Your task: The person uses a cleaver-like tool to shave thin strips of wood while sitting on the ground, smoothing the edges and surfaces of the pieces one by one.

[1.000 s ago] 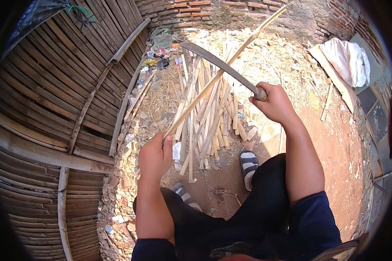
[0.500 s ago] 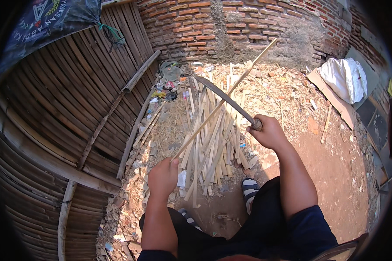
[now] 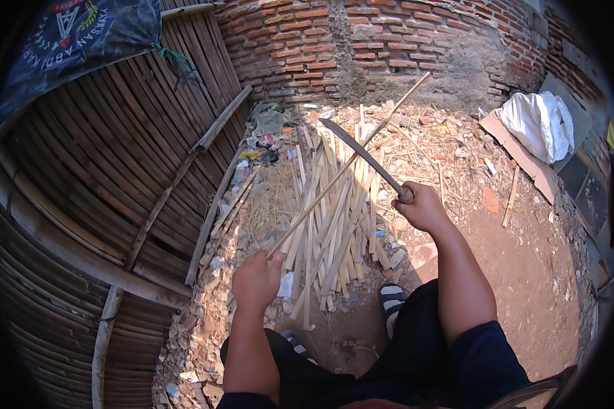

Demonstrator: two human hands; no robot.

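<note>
My left hand [image 3: 257,281] is closed round the near end of a long, thin bamboo strip [image 3: 320,195], which slants away up to the right toward the brick wall. In my right hand [image 3: 421,208] is the handle of a machete [image 3: 363,153], its dark curved blade pointing up and left. The blade crosses the strip at about its middle; whether they touch I cannot tell. Below them a pile of split bamboo strips [image 3: 331,249] lies on the ground, between my hands and in front of my sandalled feet.
A bamboo-slat wall [image 3: 82,157] with a dark banner [image 3: 61,48] runs along the left. The brick wall [image 3: 280,44] closes off the back. At right lie a white sack [image 3: 537,126] and a cardboard sheet [image 3: 525,160]. Rubble and litter cover the ground around the pile.
The machete has shifted slightly right and its blade tip has swung a little rightward. The strip's far end has dropped slightly. Both hands keep their grips.
</note>
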